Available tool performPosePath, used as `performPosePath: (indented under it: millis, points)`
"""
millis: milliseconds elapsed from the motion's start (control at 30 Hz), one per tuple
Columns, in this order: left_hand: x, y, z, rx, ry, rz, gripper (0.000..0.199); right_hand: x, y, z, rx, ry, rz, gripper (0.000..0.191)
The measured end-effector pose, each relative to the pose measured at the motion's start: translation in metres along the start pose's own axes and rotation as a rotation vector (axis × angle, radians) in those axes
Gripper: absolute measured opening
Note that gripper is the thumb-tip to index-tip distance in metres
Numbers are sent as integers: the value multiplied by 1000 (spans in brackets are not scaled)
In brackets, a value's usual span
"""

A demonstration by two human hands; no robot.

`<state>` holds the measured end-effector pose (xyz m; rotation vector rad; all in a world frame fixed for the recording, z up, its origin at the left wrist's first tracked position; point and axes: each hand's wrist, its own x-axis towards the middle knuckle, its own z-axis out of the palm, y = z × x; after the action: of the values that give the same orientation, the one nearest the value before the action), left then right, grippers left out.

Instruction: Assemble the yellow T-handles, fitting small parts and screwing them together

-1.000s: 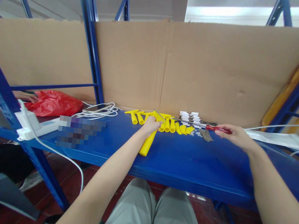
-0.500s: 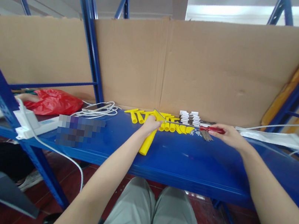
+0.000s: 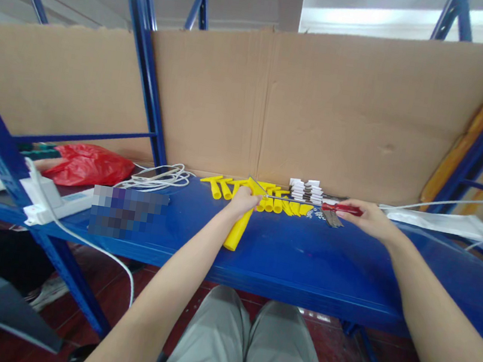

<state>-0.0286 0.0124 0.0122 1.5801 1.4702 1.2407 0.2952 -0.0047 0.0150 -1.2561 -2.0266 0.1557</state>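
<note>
My left hand (image 3: 245, 201) is closed around a yellow scraper (image 3: 238, 233), its thick round handle pointing toward me and a thin dark edge along its wide head. From the right, my right hand (image 3: 365, 216) grips the red handle of a screwdriver (image 3: 341, 208). The screwdriver's long metal shaft lies level, with its tip at the scraper's head beside my left fingers. Behind my hands lies a row of similar yellow scrapers (image 3: 221, 187), partly hidden. Small screws (image 3: 319, 214) and a fan of thin grey metal strips (image 3: 332, 219) lie under the screwdriver.
Stacks of small white pieces (image 3: 306, 190) stand by the cardboard wall (image 3: 347, 112). To the left are a coiled white cable (image 3: 160, 178), a power strip (image 3: 59, 205) and a red plastic bag (image 3: 92, 166), near another person's hand. Blue posts frame the blue shelf (image 3: 293, 261).
Both hands keep nearly the same place, with the screwdriver still against the scraper's head. The view shifts very slightly. The other person's hand at the red bag moves a little.
</note>
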Motion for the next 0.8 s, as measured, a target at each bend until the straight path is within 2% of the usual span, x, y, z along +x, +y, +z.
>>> performPosePath:
  millis: [300, 567, 667, 800]
  points:
    - [-1, -1, 0, 9, 5, -8, 23, -1, -1, 1, 5, 17, 9, 44]
    - [-4, 2, -1, -56, -12, -11, 25, -2, -15, 0, -44, 83, 5, 44]
    - [-4, 3, -1, -59, 0, -29, 25, -2, -19, 0, -58, 99, -31, 45]
    - [-5, 5, -1, -34, 10, -51, 25, -1, -20, 0, -87, 138, -152, 43]
